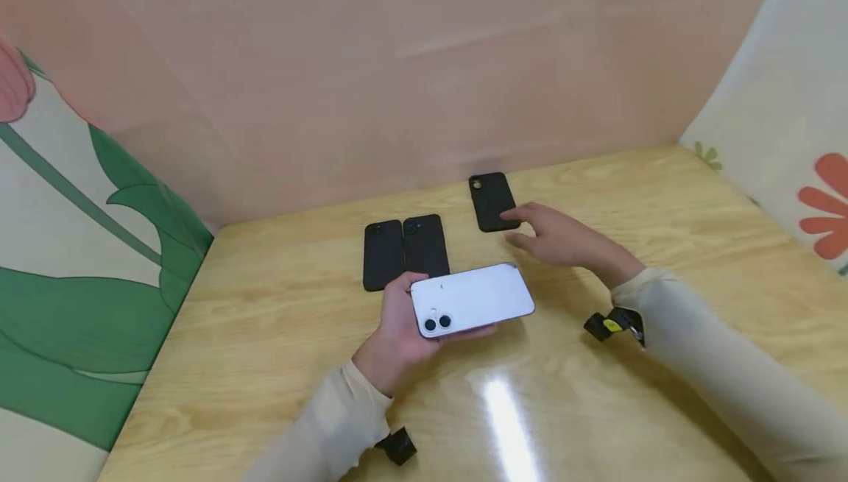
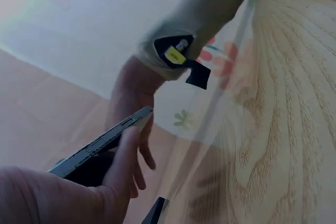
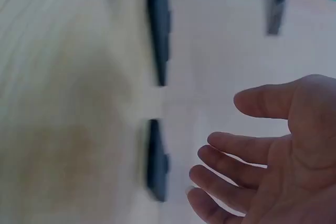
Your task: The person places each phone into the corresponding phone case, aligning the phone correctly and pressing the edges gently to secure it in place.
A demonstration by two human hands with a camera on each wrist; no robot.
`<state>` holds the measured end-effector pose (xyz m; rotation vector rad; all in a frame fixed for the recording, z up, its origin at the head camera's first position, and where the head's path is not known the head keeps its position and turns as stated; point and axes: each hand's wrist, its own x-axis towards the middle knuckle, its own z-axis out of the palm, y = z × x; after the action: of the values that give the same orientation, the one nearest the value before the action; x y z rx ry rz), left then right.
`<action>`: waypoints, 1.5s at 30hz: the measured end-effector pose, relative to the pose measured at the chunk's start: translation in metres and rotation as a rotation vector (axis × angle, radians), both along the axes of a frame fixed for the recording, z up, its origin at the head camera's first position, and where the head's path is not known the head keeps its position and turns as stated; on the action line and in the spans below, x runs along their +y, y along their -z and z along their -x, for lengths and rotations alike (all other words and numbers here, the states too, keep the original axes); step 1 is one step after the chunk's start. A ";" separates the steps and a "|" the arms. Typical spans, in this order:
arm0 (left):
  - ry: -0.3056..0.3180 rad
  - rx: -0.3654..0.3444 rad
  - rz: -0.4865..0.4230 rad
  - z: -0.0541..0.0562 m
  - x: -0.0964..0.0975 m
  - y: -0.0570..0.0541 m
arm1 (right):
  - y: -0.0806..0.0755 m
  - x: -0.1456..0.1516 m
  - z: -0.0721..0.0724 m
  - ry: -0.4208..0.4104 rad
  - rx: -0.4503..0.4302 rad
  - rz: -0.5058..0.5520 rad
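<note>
A pinkish sheet (image 1: 397, 84) hangs across the back of the head view, with a leaf-printed panel (image 1: 106, 232) at the left and a flower-printed panel (image 1: 768, 99) at the right, both cut off by the frame. The wood-grain bench (image 1: 252, 342) runs out of the bottom edge, where a streak of glare whitens the grain.

Of the hands, the left hand (image 1: 400, 331), at lower centre, grips a white phone (image 1: 473, 302), two-lens back upward; the screen side is turned away, and most of the fingers are hidden beneath it. The right hand (image 1: 559, 235), right of centre, holds nothing; its fingers are loosely extended, overlapping the right case (image 1: 490, 206) in the head view but just apart from it in the right wrist view.

Wood colour shows through that case's camera hole. Left of it, the left case (image 1: 383, 254) and middle case (image 1: 427, 246) lie side by side; the latter's lower end is covered by the left hand and phone. Whether anything sits in these two cannot be told. The right wrist view blurs them into one dark edge.
</note>
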<state>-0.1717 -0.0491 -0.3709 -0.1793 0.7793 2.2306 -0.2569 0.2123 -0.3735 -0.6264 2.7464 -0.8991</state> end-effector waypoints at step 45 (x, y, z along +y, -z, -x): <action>-0.176 0.007 0.091 0.007 -0.007 -0.006 | 0.000 0.009 -0.012 -0.039 0.121 -0.490</action>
<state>-0.1785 -0.0564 -0.3651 -0.2941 0.8998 2.3627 -0.2446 0.2216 -0.3738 -0.6475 2.8831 -0.1626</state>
